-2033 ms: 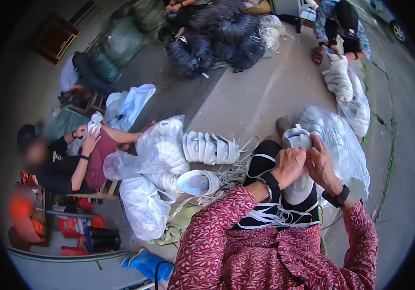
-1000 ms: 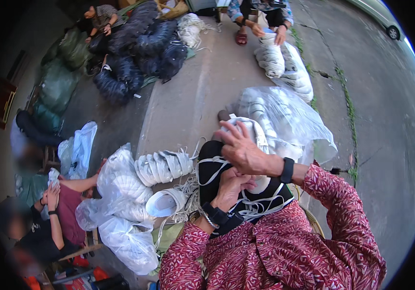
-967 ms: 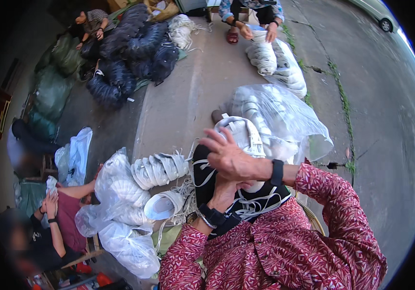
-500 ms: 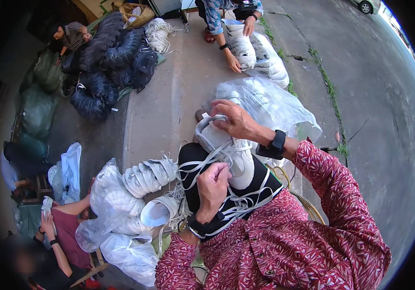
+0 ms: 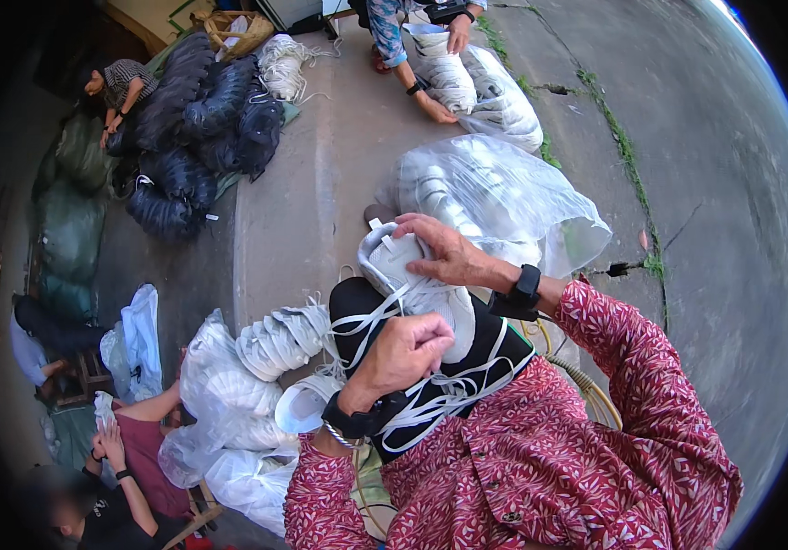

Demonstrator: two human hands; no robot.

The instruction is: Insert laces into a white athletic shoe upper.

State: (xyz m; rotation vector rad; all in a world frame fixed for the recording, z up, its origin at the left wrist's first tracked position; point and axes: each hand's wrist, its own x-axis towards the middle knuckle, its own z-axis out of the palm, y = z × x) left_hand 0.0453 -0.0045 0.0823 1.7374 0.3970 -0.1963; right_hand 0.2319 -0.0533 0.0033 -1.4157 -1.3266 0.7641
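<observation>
A white sneaker upper (image 5: 383, 259) with long white laces (image 5: 440, 406) rests across the dark cloth on my lap. My right hand (image 5: 453, 252) grips it, with fingers and thumb curved over the tongue and the lacing side. Low over its toe half, my left hand (image 5: 401, 353) is closed, fingers pinched together at the laces. The back of that hand partly hides the lace between the fingertips. Loose lace loops hang on both sides of my left wrist.
A clear bag of white uppers (image 5: 495, 188) lies just ahead. At my left are nested uppers (image 5: 282, 339) and more plastic bags (image 5: 220, 367). Dark bundles (image 5: 174, 179) stand far left. A co-worker's hands (image 5: 435, 105) handle stacked uppers ahead; other people sit at the left.
My left hand has moved right and slightly down, away from the eyelets and over the toe half. The right hand stays on the upper, which has shifted slightly left in view.
</observation>
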